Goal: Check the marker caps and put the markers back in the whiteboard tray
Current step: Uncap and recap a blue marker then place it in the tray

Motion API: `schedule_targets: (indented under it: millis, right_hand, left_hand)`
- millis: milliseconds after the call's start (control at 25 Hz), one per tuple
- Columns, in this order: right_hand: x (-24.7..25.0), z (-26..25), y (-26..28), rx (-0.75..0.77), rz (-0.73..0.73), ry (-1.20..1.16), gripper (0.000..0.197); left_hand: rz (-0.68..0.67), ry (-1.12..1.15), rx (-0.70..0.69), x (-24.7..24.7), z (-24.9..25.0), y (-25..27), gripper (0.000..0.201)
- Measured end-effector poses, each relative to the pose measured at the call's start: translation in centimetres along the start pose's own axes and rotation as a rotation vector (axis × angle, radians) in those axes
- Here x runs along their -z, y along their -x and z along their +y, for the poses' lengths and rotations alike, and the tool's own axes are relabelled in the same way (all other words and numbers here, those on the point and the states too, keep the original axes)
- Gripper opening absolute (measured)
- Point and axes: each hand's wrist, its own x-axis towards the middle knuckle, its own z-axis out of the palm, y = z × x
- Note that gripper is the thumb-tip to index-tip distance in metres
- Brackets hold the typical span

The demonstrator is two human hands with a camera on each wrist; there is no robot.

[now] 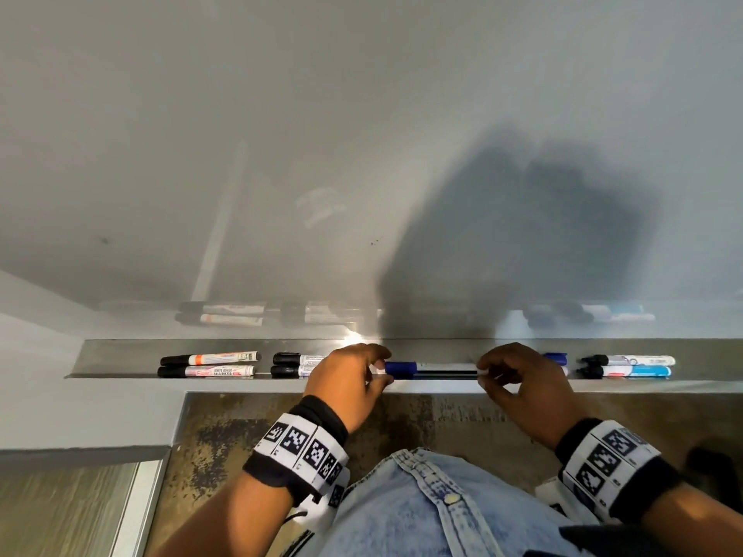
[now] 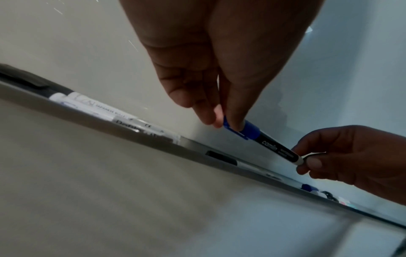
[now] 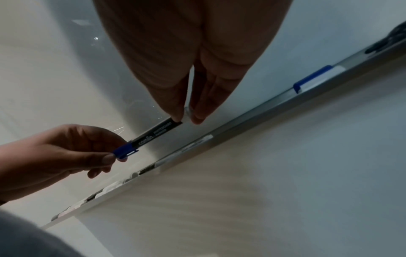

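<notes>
Blue-capped marker [image 1: 432,368] held level just above the whiteboard tray [image 1: 120,357] near its middle, left hand [image 1: 345,381] pinching the cap, right hand [image 1: 522,385] pinching the tail. Cap check apparently under way; next, lowering it among the markers lying along the tray.

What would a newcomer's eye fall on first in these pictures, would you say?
First, the blue-capped marker held level just above the middle of the whiteboard tray: the left hand pinches its blue cap and the right hand pinches the other end. Next, pairs of capped markers lie in the tray on either side, the orange-labelled marker at far left. A dark shadow falls on the whiteboard above the hands.
</notes>
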Motion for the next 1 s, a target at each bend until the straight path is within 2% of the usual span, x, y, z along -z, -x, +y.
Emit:
schedule_targets:
  millis: [240,440,1000]
  right_hand:
    - [-1.1,1.2,-0.9,-0.029,-0.039,0.004,0.031]
    - [-1.4,1.5,-1.4,-0.069,-0.108,0.083,0.036]
    - [-1.1,1.9,-1.3,-0.022,-0.212,0.224,0.019]
  left_hand:
    - [-0.038,-0.083,0.038,-1.1,-0.1,-0.7,0.035]
    - [-0.116,-0.207,0.011,-1.3,-0.1,-1.2,0.025]
    - [-0.13,-0.275,-0.039,-0.7,0.8,-1.3,0.016]
